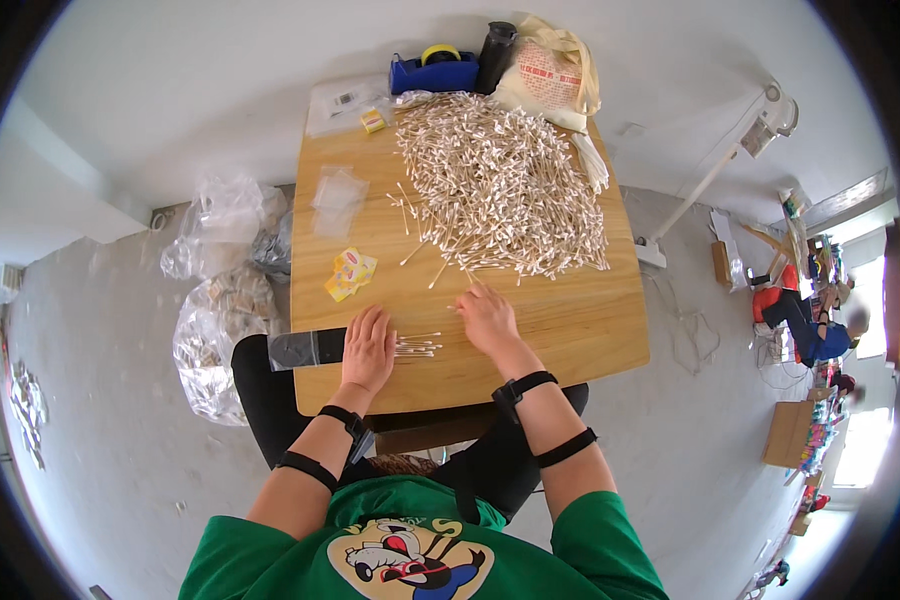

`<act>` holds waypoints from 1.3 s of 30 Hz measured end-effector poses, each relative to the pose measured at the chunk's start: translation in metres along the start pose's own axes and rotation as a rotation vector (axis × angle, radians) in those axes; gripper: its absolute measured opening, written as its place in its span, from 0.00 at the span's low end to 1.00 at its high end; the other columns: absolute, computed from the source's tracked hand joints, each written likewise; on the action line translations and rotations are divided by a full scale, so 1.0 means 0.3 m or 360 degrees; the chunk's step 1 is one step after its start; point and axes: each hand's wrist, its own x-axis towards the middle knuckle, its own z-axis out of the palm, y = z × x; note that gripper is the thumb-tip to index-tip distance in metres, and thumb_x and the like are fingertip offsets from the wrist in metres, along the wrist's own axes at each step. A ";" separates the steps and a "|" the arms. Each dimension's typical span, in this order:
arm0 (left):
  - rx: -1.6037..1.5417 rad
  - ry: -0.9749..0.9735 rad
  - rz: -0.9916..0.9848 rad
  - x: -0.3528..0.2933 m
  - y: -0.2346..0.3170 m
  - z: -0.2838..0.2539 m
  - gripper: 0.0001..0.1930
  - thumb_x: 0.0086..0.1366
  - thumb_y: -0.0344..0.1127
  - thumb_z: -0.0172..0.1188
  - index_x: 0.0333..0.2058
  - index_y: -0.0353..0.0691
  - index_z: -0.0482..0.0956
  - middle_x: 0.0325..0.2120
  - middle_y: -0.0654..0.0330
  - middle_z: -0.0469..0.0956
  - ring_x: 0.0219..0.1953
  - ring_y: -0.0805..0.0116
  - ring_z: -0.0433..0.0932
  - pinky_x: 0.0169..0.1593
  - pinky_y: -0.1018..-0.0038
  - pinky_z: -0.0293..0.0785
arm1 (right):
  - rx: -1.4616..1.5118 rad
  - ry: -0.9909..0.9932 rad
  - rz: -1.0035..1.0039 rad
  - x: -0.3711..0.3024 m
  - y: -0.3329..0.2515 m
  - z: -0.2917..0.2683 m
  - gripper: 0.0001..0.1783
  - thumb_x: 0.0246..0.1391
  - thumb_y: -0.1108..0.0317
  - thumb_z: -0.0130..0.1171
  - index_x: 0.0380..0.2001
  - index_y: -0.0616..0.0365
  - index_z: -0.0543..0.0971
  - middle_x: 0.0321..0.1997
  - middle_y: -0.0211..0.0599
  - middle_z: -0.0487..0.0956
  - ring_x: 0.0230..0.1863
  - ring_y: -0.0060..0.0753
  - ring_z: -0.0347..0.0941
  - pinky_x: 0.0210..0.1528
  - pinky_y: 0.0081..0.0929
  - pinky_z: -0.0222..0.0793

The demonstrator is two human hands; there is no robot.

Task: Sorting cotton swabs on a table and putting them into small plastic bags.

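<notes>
A big heap of cotton swabs (500, 185) with pale sticks covers the far right of the wooden table (570, 340). My left hand (370, 345) lies flat near the table's front left, over the end of a dark strip (305, 348) that sticks out past the edge. From under its right side poke several cotton swabs (417, 346) in a loose row. My right hand (487, 315) is at the heap's near edge, fingers curled in a pinch. A swab's white tip shows by its fingertips; the rest is hidden.
Yellow printed cards (351, 274) and clear plastic bags (339, 200) lie at the table's left. A blue tape dispenser (433, 74), black bottle (496, 58) and cream cloth bag (548, 75) stand at the back. Filled plastic bags (225, 340) sit on the floor, left.
</notes>
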 end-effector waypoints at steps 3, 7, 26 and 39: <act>-0.0008 0.0006 -0.0001 -0.009 -0.014 0.003 0.17 0.65 0.32 0.54 0.52 0.35 0.70 0.54 0.49 0.70 0.60 0.48 0.67 0.64 0.57 0.61 | 0.0197 -0.0093 -0.0002 0.027 -0.136 0.034 0.04 0.52 0.70 0.57 0.30 0.52 0.80 0.38 0.36 0.76 0.45 0.43 0.74 0.45 0.40 0.72; -0.0100 0.0058 -0.0113 -0.010 -0.014 0.014 0.17 0.65 0.32 0.54 0.52 0.35 0.70 0.55 0.49 0.71 0.60 0.49 0.67 0.64 0.57 0.61 | 0.0403 -0.0132 0.0025 0.060 -0.218 0.084 0.05 0.53 0.67 0.58 0.32 0.52 0.82 0.34 0.37 0.78 0.41 0.44 0.76 0.42 0.41 0.73; 0.0039 -0.0144 0.0147 0.005 0.010 -0.021 0.13 0.64 0.39 0.58 0.45 0.49 0.82 0.58 0.53 0.70 0.64 0.53 0.64 0.66 0.55 0.56 | 0.0365 0.0234 0.0095 -0.095 -0.032 0.033 0.08 0.46 0.72 0.64 0.32 0.52 0.80 0.38 0.35 0.76 0.45 0.44 0.72 0.46 0.38 0.71; 0.0049 -0.0091 0.0157 0.006 0.016 -0.023 0.12 0.61 0.37 0.60 0.44 0.53 0.83 0.56 0.53 0.72 0.61 0.51 0.66 0.65 0.54 0.59 | 0.0219 -0.0088 -0.0214 0.043 -0.119 -0.006 0.05 0.51 0.72 0.57 0.33 0.53 0.78 0.39 0.37 0.74 0.47 0.44 0.71 0.48 0.40 0.70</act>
